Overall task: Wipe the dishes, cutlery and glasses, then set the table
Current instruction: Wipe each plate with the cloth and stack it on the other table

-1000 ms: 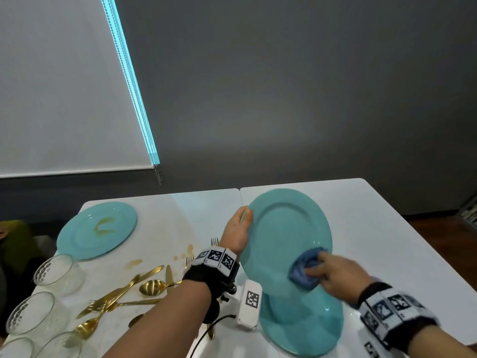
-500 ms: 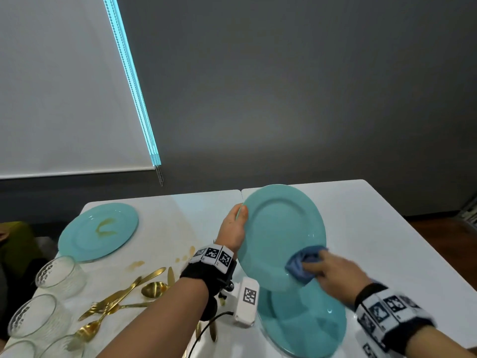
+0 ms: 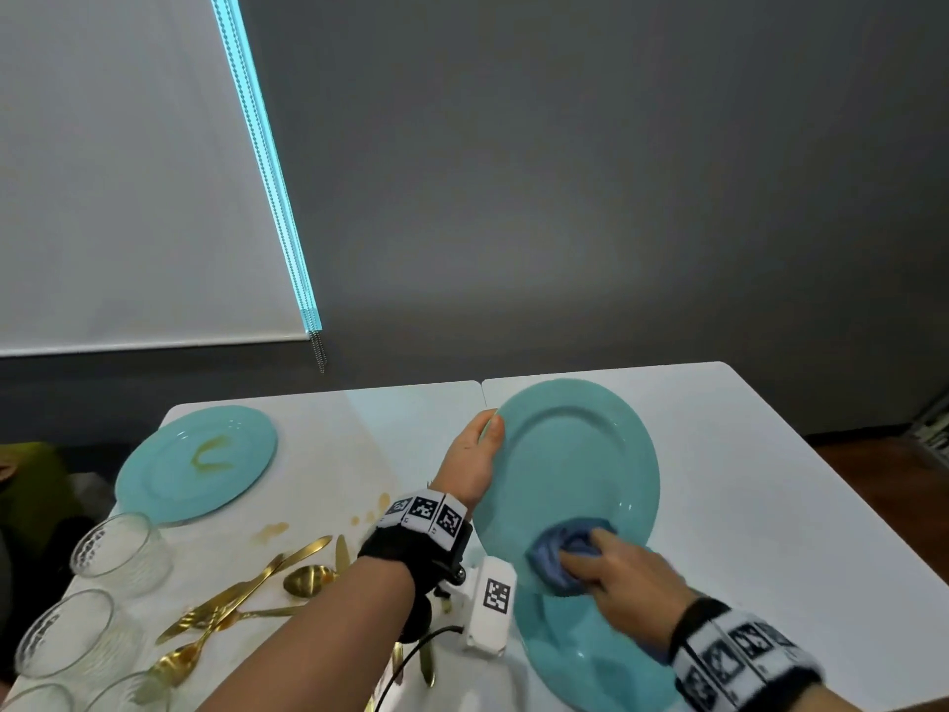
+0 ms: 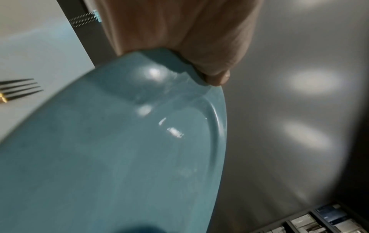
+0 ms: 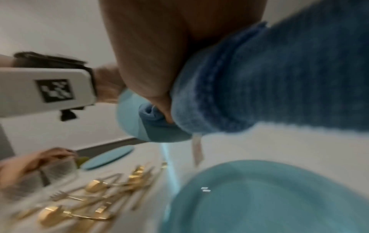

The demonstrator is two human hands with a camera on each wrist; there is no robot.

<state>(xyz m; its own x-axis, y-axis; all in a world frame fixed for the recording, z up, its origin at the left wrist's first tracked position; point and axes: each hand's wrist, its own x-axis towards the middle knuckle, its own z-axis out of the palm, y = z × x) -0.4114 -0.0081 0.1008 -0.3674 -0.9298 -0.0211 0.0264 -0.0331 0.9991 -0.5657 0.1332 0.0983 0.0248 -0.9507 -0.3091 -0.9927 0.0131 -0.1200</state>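
Observation:
My left hand (image 3: 475, 454) grips the left rim of a teal plate (image 3: 570, 470), held tilted above the white table (image 3: 770, 480); the left wrist view shows its thumb on the plate rim (image 4: 199, 75). My right hand (image 3: 621, 573) bunches a blue cloth (image 3: 557, 560) and presses it on the plate's lower face. The cloth (image 5: 269, 78) fills the right wrist view. A second teal plate (image 3: 580, 655) lies flat on the table under the held one. A stained teal plate (image 3: 197, 462) sits at the far left.
Gold cutlery (image 3: 241, 603) lies in a loose pile left of my forearm, near sauce spots (image 3: 272, 529) on the table. Several clear glasses (image 3: 120, 549) stand at the left edge. Another person's hand (image 5: 40, 159) reaches by the glasses. Bare table lies to the right.
The cloth and my right hand have slid across the lower part of the held plate, down and right. The plate has tipped slightly; my left hand keeps its grip.

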